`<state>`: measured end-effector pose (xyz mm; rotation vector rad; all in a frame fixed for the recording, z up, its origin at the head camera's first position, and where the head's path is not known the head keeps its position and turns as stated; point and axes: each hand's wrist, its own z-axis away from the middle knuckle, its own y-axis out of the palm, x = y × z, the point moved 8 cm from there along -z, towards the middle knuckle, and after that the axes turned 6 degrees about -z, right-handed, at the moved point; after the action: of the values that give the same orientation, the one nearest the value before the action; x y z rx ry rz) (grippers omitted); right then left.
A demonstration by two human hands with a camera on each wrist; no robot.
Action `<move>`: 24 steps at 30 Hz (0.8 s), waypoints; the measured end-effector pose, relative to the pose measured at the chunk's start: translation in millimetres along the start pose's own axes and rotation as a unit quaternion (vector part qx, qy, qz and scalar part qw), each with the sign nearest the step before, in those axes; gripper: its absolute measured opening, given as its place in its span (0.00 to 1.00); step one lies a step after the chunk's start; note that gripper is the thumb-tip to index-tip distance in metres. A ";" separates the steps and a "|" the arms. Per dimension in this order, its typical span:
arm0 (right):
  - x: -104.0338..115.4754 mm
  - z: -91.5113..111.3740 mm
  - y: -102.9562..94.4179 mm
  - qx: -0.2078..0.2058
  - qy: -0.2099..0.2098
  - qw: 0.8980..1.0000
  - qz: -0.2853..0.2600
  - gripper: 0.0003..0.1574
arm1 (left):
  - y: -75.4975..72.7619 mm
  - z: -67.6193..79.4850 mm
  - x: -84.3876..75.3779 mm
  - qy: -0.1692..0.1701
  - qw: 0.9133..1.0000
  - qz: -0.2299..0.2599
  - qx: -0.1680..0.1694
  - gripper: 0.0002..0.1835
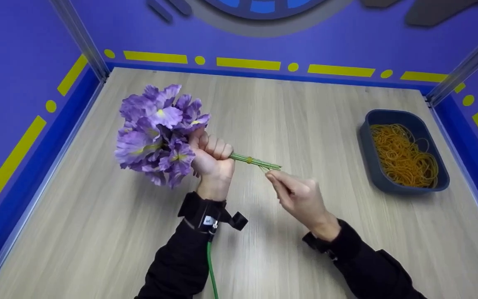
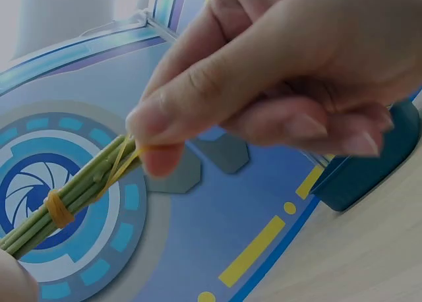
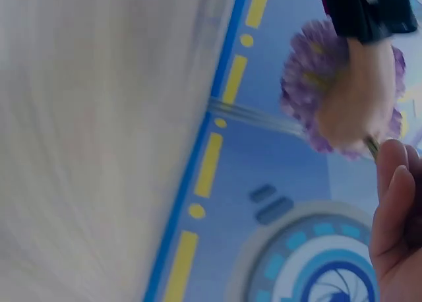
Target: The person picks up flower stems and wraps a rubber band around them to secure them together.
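A bunch of purple artificial irises (image 1: 156,131) is gripped by my left hand (image 1: 214,162), its fingers curled round the green stems (image 1: 239,157) just below the blooms. The stem ends point right, towards my right hand (image 1: 303,195). A yellow rubber band (image 2: 59,210) is wound tightly round the stems in the left wrist view. Nearer the tips, a loop of rubber band (image 2: 117,167) stretches over the stems, and my right thumb and forefinger pinch its end. The right wrist view hides this loop; there the right fingers (image 3: 394,203) show at the edge.
On the right of the wooden table (image 1: 288,120) stands a dark blue-grey box (image 1: 370,166) holding a tangled heap of yellow rubber bands (image 1: 405,158). Blue panels (image 1: 264,50) enclose the table at the back and sides. A green cable (image 1: 211,265) runs from the left wrist strap.
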<state>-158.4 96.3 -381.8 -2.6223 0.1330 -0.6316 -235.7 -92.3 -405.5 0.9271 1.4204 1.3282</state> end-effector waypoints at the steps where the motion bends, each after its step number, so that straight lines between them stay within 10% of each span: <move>1: 2.2 -2.6 -3.7 0.001 -0.010 1.000 0.014 0.09 | 0.8 0.5 0.3 0.000 1.000 -0.001 0.002 0.22; 6: 12.1 -11.1 -17.4 -0.006 -0.049 0.998 0.045 0.12 | 4.2 2.5 0.2 0.002 1.000 0.006 0.011 0.22; 14: 7.7 -15.4 -24.3 0.041 -0.042 0.993 -0.101 0.07 | 5.6 2.6 -0.7 -0.005 1.000 0.016 0.011 0.22; 24: 0.1 -21.1 -47.2 0.096 -0.016 0.994 -0.048 0.10 | 8.9 4.4 2.0 -0.018 0.999 0.019 0.022 0.22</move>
<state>-168.3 130.5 -344.3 -2.4633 -0.0607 -0.6033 -232.7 -88.1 -396.8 1.0063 1.4172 1.3061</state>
